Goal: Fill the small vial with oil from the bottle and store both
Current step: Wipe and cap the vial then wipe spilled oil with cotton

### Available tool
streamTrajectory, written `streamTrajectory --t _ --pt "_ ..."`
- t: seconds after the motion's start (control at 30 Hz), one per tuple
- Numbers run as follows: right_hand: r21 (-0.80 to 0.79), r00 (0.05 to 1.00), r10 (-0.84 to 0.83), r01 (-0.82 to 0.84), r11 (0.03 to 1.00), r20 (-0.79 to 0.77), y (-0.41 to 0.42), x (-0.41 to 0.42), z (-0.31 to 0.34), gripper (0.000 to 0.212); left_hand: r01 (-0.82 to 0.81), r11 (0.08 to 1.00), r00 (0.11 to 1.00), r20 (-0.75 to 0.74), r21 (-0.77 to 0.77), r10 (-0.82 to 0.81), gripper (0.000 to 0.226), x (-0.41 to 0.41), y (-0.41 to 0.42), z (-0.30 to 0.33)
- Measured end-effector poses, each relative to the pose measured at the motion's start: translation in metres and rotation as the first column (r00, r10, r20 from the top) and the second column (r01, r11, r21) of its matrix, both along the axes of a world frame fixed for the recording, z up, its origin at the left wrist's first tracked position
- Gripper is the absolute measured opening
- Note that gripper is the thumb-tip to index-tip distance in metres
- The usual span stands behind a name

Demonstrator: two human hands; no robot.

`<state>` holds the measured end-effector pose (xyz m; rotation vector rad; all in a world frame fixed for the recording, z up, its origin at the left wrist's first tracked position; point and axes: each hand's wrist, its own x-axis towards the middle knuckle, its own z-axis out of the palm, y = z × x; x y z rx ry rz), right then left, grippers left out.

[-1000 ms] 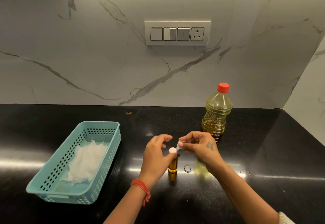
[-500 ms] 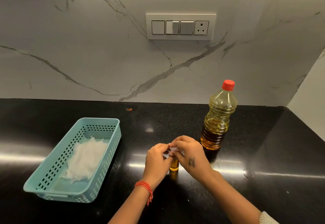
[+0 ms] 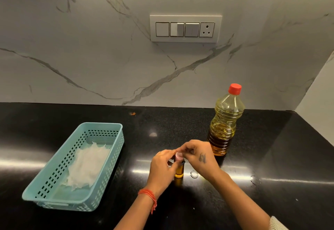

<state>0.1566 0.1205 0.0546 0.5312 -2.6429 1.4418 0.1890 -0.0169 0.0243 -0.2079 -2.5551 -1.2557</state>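
The left hand point(image 3: 162, 166) and right hand point(image 3: 198, 154) conceal the upper portion of the vial point(image 3: 179, 172). Its pale stopper point(image 3: 179, 156) is blurred; seating cannot be determined.

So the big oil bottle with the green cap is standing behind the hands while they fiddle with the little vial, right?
Not quite: the cap is red, not green, as the head view shows. The rest holds: the big oil bottle stands behind the hands while the left hand and right hand work at the little vial.
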Motion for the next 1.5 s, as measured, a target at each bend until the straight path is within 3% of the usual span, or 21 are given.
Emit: streamTrajectory --t 0.07,0.17,0.27,0.33,0.4,0.47,0.53,0.7,0.8,0.93,1.3,1.5 --pt "0.116 0.995 -0.016 0.028 0.993 -0.099 -0.005 0.002 0.000 0.011 -0.008 1.000 1.000 0.010 0.010 0.007 0.017 0.001 0.000 -0.001" --pt "0.205 0.958 0.111 -0.057 0.977 -0.266 0.000 0.003 -0.005 0.015 -0.013 1.000 1.000 0.016 0.022 0.012 0.015 0.002 -0.001 -0.002" --pt "0.145 0.936 0.165 -0.125 0.981 -0.310 0.017 0.002 -0.014 0.017 -0.004 1.000 1.000 0.012 0.010 0.004 0.016 0.002 -0.001 -0.001" --pt "-0.063 0.970 0.089 -0.106 0.992 -0.228 0.022 0.006 -0.018 0.016 -0.009 1.000 1.000 0.009 0.001 0.009 0.017 0.002 -0.001 0.000" --pt "-0.326 0.999 0.042 -0.036 0.945 0.009 0.020 0.011 -0.020 0.015 -0.017 1.000 1.000 0.008 0.001 0.017 0.018 0.002 -0.001 0.000" --pt "-0.459 0.982 0.049 0.041 0.888 0.182 0.015 0.012 -0.020 0.012 -0.021 1.000 1.000 0.009 0.005 0.021 0.020 0.003 -0.001 0.000" --pt "-0.483 0.966 0.049 0.082 0.872 0.253 0.010 0.011 -0.018 0.010 -0.020 1.000 1.000 0.009 0.009 0.020 0.021 0.004 0.000 0.001" --pt "-0.533 0.984 0.024 0.075 0.842 0.177 0.008 0.020 -0.019 0.013 0.010 1.000 1.000 0.002 -0.016 -0.010 0.020 0.006 0.000 0.002" --pt "-0.560 0.973 -0.024 0.153 0.814 0.230 0.009 0.028 -0.035 0.013 0.000 1.000 1.000 0.008 -0.018 0.000 0.019 0.006 0.000 -0.001" --pt "-0.535 0.954 -0.067 0.221 0.816 0.293 0.006 0.025 -0.044 0.012 -0.006 1.000 1.000 0.013 -0.028 0.007 0.022 0.005 -0.001 -0.004" --pt "-0.316 0.993 -0.059 0.090 0.944 0.104 0.014 0.022 -0.038 0.010 0.019 0.999 1.000 -0.002 -0.039 -0.019 0.017 0.005 -0.002 -0.004" --pt "-0.205 0.992 0.055 -0.032 0.978 0.109 0.015 0.007 -0.031 0.042 0.025 0.999 1.000 0.002 -0.031 -0.025 0.020 0.005 -0.001 -0.005"
